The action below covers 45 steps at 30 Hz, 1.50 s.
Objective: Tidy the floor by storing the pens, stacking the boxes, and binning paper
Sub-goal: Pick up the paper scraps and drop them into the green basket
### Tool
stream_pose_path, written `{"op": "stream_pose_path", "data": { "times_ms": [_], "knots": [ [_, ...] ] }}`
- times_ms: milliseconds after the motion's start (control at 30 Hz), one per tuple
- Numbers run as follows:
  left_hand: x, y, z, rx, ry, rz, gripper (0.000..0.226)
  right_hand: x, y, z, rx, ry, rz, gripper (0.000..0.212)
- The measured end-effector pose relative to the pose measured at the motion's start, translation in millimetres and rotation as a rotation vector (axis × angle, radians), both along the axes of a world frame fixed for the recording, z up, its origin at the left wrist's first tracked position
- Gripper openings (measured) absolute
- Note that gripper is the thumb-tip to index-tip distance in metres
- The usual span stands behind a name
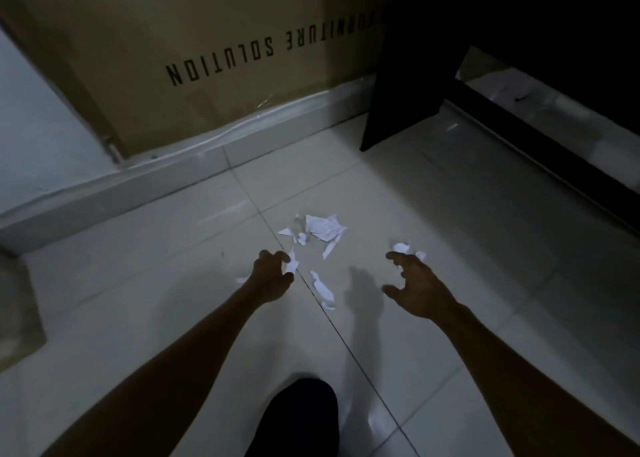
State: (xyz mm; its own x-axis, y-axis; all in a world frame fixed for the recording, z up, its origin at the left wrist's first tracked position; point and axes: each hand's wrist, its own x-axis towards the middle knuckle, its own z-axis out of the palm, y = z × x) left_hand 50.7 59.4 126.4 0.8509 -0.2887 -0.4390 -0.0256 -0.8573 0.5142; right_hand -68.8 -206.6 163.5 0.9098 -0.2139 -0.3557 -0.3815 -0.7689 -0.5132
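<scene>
While the left hand (273,274) pinched a scrap (291,266), the right hand (417,285) hovered open-fingered, empty; gathering strays (323,288) toward the printed piece (323,228) first seemed wisest.

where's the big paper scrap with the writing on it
In the head view the printed scrap lies on the floor at mid-frame, beyond the gap between the left hand and the right hand.

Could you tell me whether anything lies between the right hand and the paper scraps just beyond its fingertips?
Nothing visible does. The right hand hovers open over bare tile, and the nearest scraps lie just past its fingertips. No bin is in view.
</scene>
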Motion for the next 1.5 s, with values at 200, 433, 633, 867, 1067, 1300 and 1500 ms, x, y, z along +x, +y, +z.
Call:
{"op": "stream_pose_path", "data": {
  "times_ms": [200, 433, 633, 867, 1067, 1300, 1500],
  "knots": [
    [37.1, 38.3, -54.3, 0.056, 0.056, 0.131, 0.038, 46.2, 26.5, -59.7, -0.046, 0.12, 0.278, 0.095],
    [60.5, 75.2, -118.1, 0.039, 0.091, 0.28, 0.017, 99.3, 59.5, -130.6, -0.037, 0.15, 0.507, 0.116],
    [63.1, 80.5, -151.6, 0.006, 0.08, 0.229, 0.023, 115.3, 61.5, -186.5, 0.005, 0.112, 0.62, 0.113],
    [64.6, 65.8, -162.4, -0.032, -0.059, 0.14, 0.007, 122.5, 65.6, -190.4, -0.012, 0.093, 0.628, 0.058],
    [70.0, 29.8, -155.5, -0.193, -0.132, 0.031, 0.014, 96.1, 60.0, -206.7, -0.215, -0.147, 0.577, 0.025],
    [77.2, -13.9, -161.0, -0.256, -0.136, -0.25, 0.007, 77.2, 64.9, -216.8, -0.03, -0.08, 0.395, 0.026],
    [74.2, -19.9, -169.9, -0.154, -0.185, -0.241, 0.009, 88.7, 58.1, -236.7, 0.201, 0.001, 0.244, 0.036]
  ]
}}
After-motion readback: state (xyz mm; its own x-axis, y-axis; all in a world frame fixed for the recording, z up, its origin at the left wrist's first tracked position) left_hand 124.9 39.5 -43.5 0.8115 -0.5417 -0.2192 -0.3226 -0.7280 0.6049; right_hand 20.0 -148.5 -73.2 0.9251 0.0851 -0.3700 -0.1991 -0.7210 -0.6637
